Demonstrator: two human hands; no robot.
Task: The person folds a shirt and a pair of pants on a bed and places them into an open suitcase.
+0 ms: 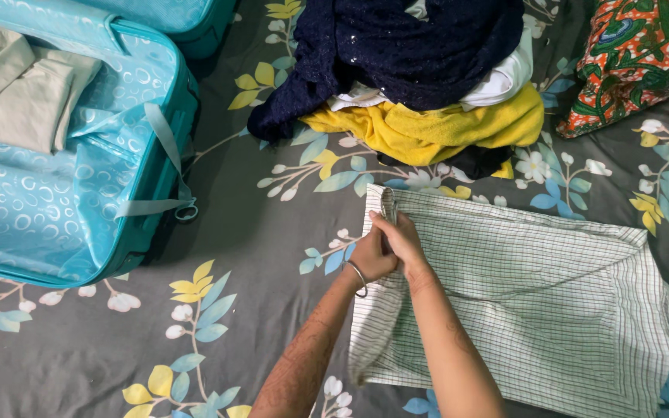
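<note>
Both the left hand (372,259) and right hand (400,238) pinch the checked shirt's (536,302) left edge, steadying it flat on the bedsheet (257,255) right of the suitcase (79,155).

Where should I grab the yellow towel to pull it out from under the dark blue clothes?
Probably the loose yellow corner at the left of the yellow towel, coming from the suitcase side. That end lies bare on the bedsheet, while the middle is pinned under the dark blue garment and white cloth. Both hands, left and right, are on the checked shirt.
</note>
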